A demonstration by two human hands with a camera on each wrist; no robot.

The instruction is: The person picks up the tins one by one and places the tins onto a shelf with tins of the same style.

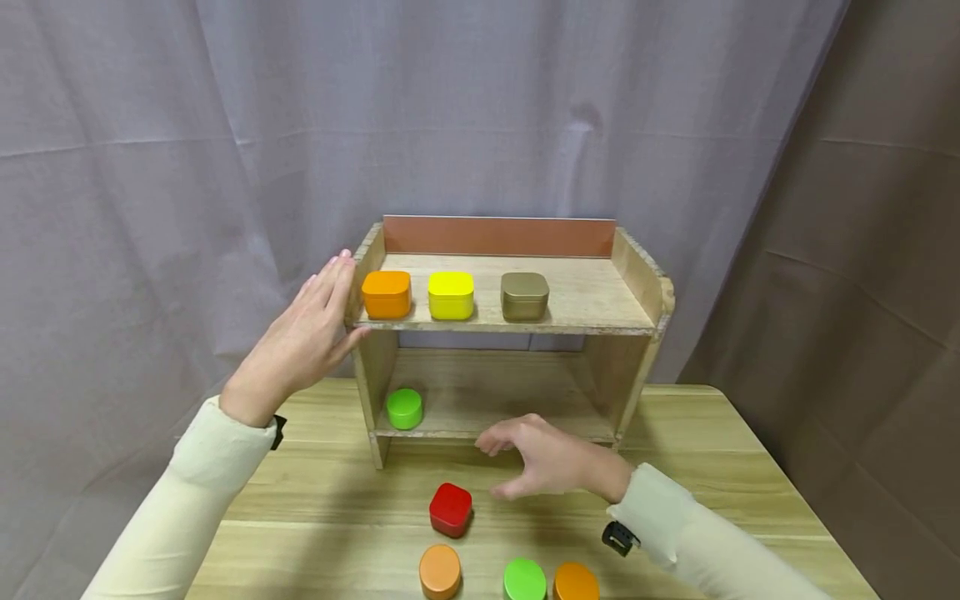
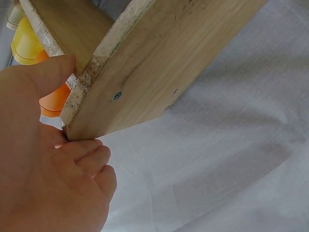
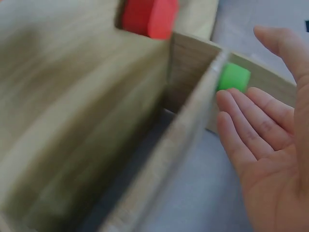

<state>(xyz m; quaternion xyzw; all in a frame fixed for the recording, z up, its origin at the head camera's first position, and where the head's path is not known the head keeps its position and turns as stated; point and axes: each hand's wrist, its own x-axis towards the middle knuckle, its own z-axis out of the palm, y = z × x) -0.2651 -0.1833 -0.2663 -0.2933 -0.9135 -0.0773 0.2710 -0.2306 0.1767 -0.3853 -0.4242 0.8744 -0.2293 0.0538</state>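
A small two-tier wooden shelf (image 1: pixel 472 327) stands on the table. My left hand (image 1: pixel 303 329) holds its upper left corner, thumb on the front edge and fingers against the side panel (image 2: pixel 140 72). In front of the lower tier, my right hand (image 1: pixel 551 458) hovers with thumb and fingers spread and nothing between them. A green round box (image 1: pixel 405 409) sits at the lower tier's left end. On the upper tier are orange (image 1: pixel 387 295), yellow (image 1: pixel 452 296) and olive-brown (image 1: pixel 524 297) rounded square boxes. The red square box (image 1: pixel 451 510) lies on the table, left of my right hand.
Near the table's front are a light orange round box (image 1: pixel 440 572), a green round one (image 1: pixel 524 579) and a darker orange one (image 1: pixel 576 582). Grey curtain (image 1: pixel 480 108) hangs behind the shelf, and darker cloth (image 1: pixel 847 275) is on the right.
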